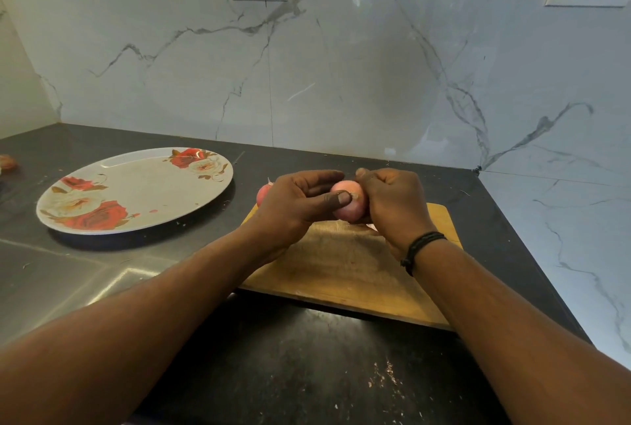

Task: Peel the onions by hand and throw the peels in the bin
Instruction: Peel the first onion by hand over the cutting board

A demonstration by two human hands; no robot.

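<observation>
Both hands grip one onion (348, 201) mid-frame above the cutting board (345, 271): left hand (300, 201) thumb on top, right hand (392, 202) curled around it. Second onion (263, 193) just left.

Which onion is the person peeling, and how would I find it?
Find the wooden cutting board on the dark counter. Just above its far end, the left hand and right hand hold a pale pink onion between them. The other onion lies on the counter behind the left hand, untouched.
</observation>
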